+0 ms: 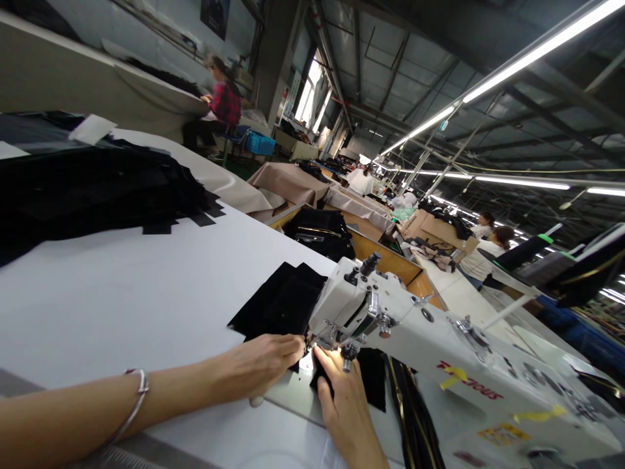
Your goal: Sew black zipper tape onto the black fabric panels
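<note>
A white sewing machine (342, 306) stands in front of me, its lamp lighting the needle area. My left hand (276, 361) is closed just left of the presser foot, its fingers pinched at the edge of a black fabric piece; the fingertips are partly hidden. Right of the needle, my right hand (344, 400) lies with its fingers apart, pressing on another black fabric piece (372, 378) on the machine bed. Behind my left hand, several black fabric pieces (283, 296) lie overlapping on the white table (195, 293). Black zipper strips with gold teeth (410, 410) hang beside the machine bed.
A large pile of dark cut fabric (88, 189) covers the table's far left. Beyond the machine, a wooden bin (381, 254) holds black items with zippers (319, 231). A person in a checked shirt (227, 104) sits at the back left; other people work farther off at the right.
</note>
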Demonstrator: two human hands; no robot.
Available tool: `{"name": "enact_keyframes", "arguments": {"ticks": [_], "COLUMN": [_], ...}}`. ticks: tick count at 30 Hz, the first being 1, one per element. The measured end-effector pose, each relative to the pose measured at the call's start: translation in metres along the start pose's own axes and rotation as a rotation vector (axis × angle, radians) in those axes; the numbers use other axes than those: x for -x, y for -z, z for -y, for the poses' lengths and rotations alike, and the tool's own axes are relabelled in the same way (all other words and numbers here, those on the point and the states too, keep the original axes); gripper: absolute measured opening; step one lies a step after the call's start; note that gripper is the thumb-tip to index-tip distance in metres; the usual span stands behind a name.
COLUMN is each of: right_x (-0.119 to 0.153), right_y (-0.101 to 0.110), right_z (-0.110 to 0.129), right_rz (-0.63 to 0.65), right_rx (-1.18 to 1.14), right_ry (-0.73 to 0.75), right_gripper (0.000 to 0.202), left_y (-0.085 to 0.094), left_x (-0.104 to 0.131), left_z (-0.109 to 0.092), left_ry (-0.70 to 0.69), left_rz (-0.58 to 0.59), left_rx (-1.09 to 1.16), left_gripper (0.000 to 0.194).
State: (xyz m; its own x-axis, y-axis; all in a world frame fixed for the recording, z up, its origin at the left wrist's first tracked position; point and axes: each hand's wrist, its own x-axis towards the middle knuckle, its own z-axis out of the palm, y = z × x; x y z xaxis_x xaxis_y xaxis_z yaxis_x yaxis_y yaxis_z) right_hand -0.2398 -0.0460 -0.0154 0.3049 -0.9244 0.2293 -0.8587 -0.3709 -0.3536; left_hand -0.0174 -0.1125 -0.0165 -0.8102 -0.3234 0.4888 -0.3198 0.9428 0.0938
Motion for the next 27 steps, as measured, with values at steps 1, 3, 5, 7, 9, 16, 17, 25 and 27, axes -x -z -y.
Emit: {"name": "enact_keyframes", "arguments": {"ticks": [1, 3, 5, 7, 9, 16, 17, 25, 27], "right_x": [-0.001, -0.001, -0.001, -0.001, -0.001, -0.001, -0.002, -0.005, -0.005], "right_y": [0.000, 0.001, 0.002, 0.003, 0.003, 0.000, 0.000, 0.000, -0.001], "right_z": [0.000, 0.001, 0.002, 0.003, 0.004, 0.002, 0.002, 0.001, 0.000], "right_rz": [-0.004, -0.013, -0.024, -0.035, -0.041, -0.055, -0.056, -0.059, -0.065], "right_rx": [-0.002, -0.005, -0.009, -0.009, -0.007, -0.001, -0.001, 0.001, 0.001], "right_ry": [0.001, 0.002, 0.003, 0.003, -0.003, -0.016, -0.016, 0.016, 0.019], "right_gripper": [0.054, 0.053, 0.053, 0.053, 0.052, 0.046, 0.047, 0.053, 0.052], "left_y": [-0.001, -0.003, -0.005, -0.006, -0.008, -0.012, -0.013, -0.026, -0.026], "left_x": [0.000, 0.001, 0.002, 0.002, 0.002, 0.002, 0.002, 0.007, 0.007], "left_z": [0.001, 0.002, 0.003, 0.004, 0.005, 0.007, 0.008, 0.011, 0.011], "left_ry": [-0.001, -0.003, -0.004, -0.005, -0.007, -0.035, -0.039, -0.022, -0.016], "left_rz": [0.008, 0.018, 0.024, 0.027, 0.029, 0.038, 0.044, 0.093, 0.099], "left_rx": [0.005, 0.012, 0.017, 0.020, 0.021, 0.002, -0.001, -0.020, -0.016], "left_gripper": [0.035, 0.037, 0.038, 0.038, 0.035, 0.032, 0.033, 0.052, 0.053]}}
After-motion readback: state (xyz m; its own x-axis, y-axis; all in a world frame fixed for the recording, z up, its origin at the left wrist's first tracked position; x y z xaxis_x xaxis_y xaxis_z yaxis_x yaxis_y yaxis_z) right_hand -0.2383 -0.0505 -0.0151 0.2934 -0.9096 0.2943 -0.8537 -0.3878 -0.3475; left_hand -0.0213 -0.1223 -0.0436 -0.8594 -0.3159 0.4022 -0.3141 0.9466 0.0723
